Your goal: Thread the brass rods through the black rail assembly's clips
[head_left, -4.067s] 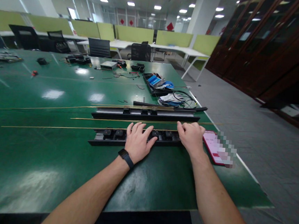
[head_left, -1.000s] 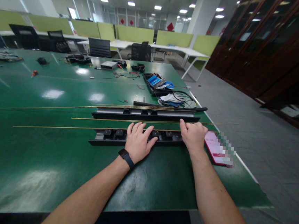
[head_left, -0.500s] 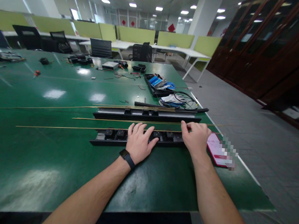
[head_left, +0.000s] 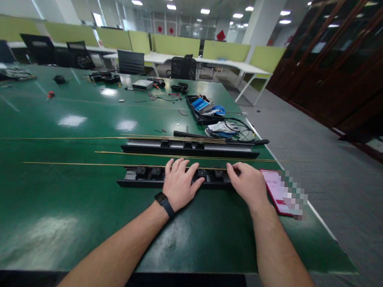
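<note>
A green table (head_left: 55, 198) fills the foreground of an office. On it the near black rail (head_left: 141, 184) lies lengthwise from left to right, roughly parallel to the far black rail (head_left: 190, 152). A thin brass rod (head_left: 75, 164) runs along the near rail, its free end pointing left well past it. The left hand (head_left: 179, 185) rests spread, palm down, across the rail; the right hand (head_left: 250, 184), apart from it, curls at the rail's right part, though whether its fingertips pinch the rod is too small to tell.

no legible text, phone screen (head_left: 274, 184) too small to read, red diamond signs (head_left: 220, 35) at the back unreadable
</note>
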The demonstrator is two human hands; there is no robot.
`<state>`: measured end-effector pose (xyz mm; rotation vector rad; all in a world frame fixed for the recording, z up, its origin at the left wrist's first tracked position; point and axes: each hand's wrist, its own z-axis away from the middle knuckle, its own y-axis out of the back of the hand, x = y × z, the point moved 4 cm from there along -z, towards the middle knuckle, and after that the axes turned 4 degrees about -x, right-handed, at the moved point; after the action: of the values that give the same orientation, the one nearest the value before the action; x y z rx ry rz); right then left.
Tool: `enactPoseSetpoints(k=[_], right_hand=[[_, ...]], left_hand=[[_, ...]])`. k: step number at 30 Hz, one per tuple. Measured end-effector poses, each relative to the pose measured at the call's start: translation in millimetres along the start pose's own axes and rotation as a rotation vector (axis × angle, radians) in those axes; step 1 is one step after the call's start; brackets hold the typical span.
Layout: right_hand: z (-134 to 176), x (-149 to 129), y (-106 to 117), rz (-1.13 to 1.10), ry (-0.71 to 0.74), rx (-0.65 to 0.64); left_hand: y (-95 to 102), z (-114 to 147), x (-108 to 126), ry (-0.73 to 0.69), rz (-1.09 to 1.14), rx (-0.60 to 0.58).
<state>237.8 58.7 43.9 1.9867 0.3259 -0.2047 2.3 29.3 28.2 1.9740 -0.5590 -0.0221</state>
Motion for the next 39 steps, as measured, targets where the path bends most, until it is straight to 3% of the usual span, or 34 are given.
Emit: enactPoseSetpoints(k=[9,39], right_hand=[[7.3,-2.9,-6.0,0.008,-0.025,0.090],[6.9,1.2,-6.2,-0.072,-0.059,0.100]], left_hand=[[-2.1,-0.1,2.1,-0.008,-0.006,0.014],[-4.8,0.3,-1.2,0.021,0.082,0.085]])
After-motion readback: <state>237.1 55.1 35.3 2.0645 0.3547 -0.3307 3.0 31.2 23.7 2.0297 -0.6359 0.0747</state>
